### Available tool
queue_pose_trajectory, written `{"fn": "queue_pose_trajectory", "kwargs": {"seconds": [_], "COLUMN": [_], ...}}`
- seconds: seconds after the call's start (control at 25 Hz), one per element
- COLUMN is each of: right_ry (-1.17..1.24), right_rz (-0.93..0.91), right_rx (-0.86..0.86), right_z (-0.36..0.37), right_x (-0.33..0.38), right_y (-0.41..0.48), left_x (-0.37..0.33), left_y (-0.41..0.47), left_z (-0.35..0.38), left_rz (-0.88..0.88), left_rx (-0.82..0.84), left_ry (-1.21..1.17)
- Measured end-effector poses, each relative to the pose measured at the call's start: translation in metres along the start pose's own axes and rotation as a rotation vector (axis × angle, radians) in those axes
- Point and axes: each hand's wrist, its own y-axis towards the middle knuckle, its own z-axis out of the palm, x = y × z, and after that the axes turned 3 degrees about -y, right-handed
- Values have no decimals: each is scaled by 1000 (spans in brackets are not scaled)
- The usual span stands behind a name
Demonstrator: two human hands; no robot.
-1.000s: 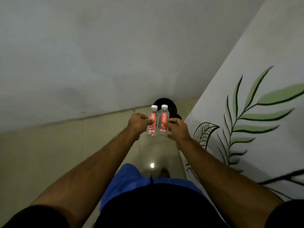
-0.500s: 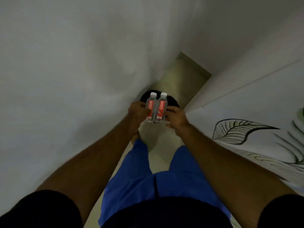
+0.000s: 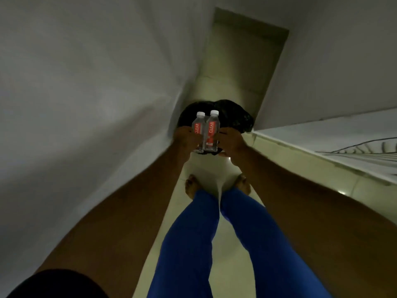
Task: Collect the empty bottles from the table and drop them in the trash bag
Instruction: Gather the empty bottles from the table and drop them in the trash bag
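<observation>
Two clear plastic bottles with white caps and red labels stand upright side by side in front of me. My left hand (image 3: 184, 140) grips the left bottle (image 3: 198, 130). My right hand (image 3: 231, 143) grips the right bottle (image 3: 211, 131). The bottles touch each other. Right behind and below them, a black trash bag (image 3: 234, 115) sits on the floor at the foot of the left wall. The bottles cover part of the bag's mouth.
I stand in a narrow passage. A plain grey wall (image 3: 86, 93) runs close on the left, and a white wall with a painted leaf (image 3: 354, 147) on the right. Pale floor tiles (image 3: 240, 67) continue past the bag. My bare feet (image 3: 192, 187) stand just short of the bag.
The view has tipped down and I have stepped closer to the bag. Both hands keep the same hold on the bottles, which now hang over the bag.
</observation>
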Motion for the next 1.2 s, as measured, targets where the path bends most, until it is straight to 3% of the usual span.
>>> {"fn": "queue_pose_trajectory", "kwargs": {"seconds": [0.12,0.32,0.52,0.64,0.84,1.04,1.2], "right_ry": [-59,-176,-99,29,175,395,579], "right_rz": [-14,-14,-49,-59,-124,-257,-335], "right_rx": [-16,-51,-99,-104,-135,-299,-507], "right_z": [5,7,-9,-22,-42,-77,-119], "right_x": [-16,-26,-27,-16,10,13,-25], "right_y": [62,132,111,55,-83,-254,-386], "left_x": [20,40,39,20,-32,-76,-90], "left_y": [63,126,110,58,-81,-241,-367], "left_z": [17,49,57,49,31,29,46], "left_rz": [-36,75,104,182,220,476,618], "left_rx": [33,-29,-36,91,7,256,404], "left_ry": [106,264,316,261,238,288,366]}}
